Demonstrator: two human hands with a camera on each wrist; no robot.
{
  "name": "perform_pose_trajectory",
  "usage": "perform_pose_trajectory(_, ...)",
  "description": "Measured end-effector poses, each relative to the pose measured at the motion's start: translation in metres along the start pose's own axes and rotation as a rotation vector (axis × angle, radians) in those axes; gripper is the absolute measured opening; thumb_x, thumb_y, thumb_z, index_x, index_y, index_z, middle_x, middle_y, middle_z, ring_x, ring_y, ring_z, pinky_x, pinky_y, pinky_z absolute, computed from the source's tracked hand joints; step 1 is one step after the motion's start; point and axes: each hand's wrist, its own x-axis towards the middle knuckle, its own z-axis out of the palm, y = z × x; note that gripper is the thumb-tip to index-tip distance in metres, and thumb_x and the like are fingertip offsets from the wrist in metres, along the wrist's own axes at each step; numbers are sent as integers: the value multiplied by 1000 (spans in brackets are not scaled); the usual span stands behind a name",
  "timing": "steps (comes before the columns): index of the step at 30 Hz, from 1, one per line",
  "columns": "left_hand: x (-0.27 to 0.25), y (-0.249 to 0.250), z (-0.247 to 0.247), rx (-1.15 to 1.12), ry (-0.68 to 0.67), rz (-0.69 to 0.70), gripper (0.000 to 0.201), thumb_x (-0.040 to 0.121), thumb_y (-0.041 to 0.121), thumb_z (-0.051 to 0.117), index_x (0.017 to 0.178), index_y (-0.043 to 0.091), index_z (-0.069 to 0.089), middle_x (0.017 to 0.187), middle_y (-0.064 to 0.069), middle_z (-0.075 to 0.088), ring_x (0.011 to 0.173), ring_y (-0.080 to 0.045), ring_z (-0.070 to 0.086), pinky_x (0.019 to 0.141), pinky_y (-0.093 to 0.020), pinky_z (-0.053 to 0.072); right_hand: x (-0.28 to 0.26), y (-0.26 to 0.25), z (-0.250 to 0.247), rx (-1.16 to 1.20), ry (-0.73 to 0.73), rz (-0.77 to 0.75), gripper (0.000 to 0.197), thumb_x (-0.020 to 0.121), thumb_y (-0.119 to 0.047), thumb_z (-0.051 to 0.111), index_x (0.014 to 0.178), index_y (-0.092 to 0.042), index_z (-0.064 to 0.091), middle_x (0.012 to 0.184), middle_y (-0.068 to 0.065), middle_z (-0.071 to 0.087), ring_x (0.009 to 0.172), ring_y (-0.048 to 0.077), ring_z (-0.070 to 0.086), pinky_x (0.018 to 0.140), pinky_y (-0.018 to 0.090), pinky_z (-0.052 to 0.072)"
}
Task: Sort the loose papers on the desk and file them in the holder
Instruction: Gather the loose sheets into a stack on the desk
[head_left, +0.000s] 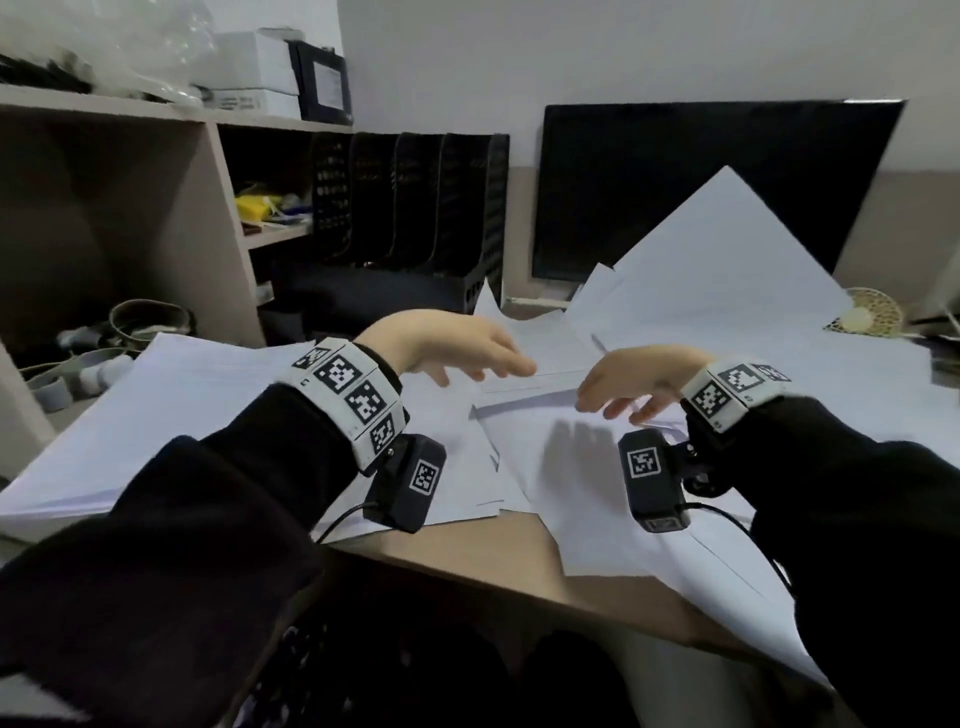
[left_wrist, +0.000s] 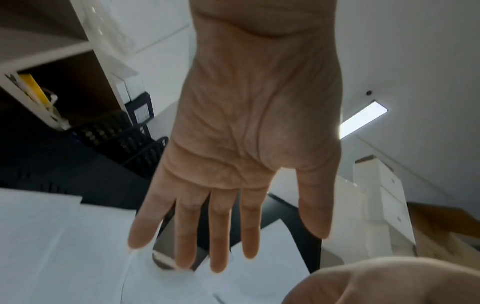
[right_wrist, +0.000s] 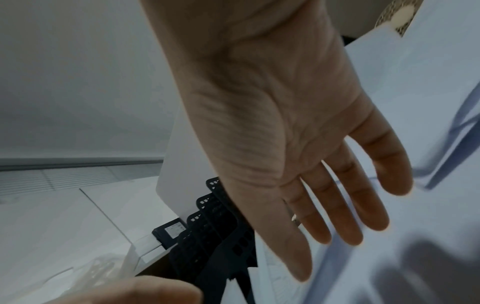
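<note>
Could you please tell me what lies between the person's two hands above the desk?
Only overlapping loose white papers lie between the left hand and the right hand; the head view shows this.

Both hands are hovering, fingers spread, over loose papers (head_left: 545, 431): left hand (head_left: 452, 345) facing right hand (head_left: 634, 384), the holder (head_left: 415, 218) standing beyond them.

Dim, cool indoor light; a bright ceiling panel (left_wrist: 363, 117) glares beside the left hand (left_wrist: 249, 144). Fingers blur with motion, wide-angle edges bend, and soft finger shadows (head_left: 571, 447) fall on the papers (head_left: 597, 467).
</note>
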Motion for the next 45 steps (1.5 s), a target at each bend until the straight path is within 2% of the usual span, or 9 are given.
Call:
perform_pose_trajectory(8,37,27,42,119,-147,-55,43,95,37,56,134,20,49,139,1,48,129,-22,45,99,-48,48,-11,55,-9,-163,82,125,37,84,-38,62,109,-12,66,107,10,65,91,19,57,87,39,52)
perform_pose_trajectory(14,42,52,64,319,-319,-43,85,81,39,73,150,29,25,157,0,23,143,-24,27,104,-51,43,-21,67,-13,-161,-5,110,36,92,-32,59,117,-7,63,90,4,56,90,17,52,79,33,53)
perform_pose_trajectory(19,45,81,104,620,-441,40,112,71,52,76,151,40,-1,161,7,3,146,-24,18,104,-43,37,-23,64,-12,-200,-17,97,40,95,-23,50,130,-3,53,107,8,52,99,20,49,81,32,51)
perform_pose_trajectory(24,48,89,110,908,-303,68,114,69,48,78,152,31,3,160,-5,8,140,-29,30,107,-44,37,-18,69,-15,-130,7,99,35,91,-22,56,124,-11,59,107,4,55,104,23,57,92,39,53)
perform_pose_trajectory(28,45,89,114,898,-246,74,86,70,32,72,142,21,25,136,-6,44,105,-27,56,84,-36,51,-19,72,-19,-29,14,91,31,96,-23,50,123,-10,57,119,2,57,113,17,57,80,37,55)
perform_pose_trajectory(32,44,90,102,862,-3,219,7,84,14,56,90,11,57,88,-5,58,79,-24,53,60,-25,41,-21,77,-29,168,104,60,34,99,-32,46,124,-10,54,116,1,60,105,19,58,84,40,51)
perform_pose_trajectory(37,52,85,49,686,388,284,13,90,19,49,79,19,58,84,1,54,85,-25,52,66,-27,36,-30,83,-53,325,250,-7,42,100,-44,35,120,-16,58,120,0,62,108,19,58,95,41,45)
perform_pose_trajectory(42,52,72,-17,386,858,303,21,95,31,46,106,26,63,106,-5,65,102,-32,59,75,-33,39,-47,81,-63,517,390,-123,44,98,-51,37,121,-20,57,126,0,57,119,21,50,107,41,35)
perform_pose_trajectory(45,52,57,-42,222,1062,289,21,94,29,45,98,18,62,98,-11,65,97,-35,59,73,-34,38,-54,77,-59,521,394,-180,37,95,-53,40,100,-26,65,104,-8,68,105,16,60,90,39,40)
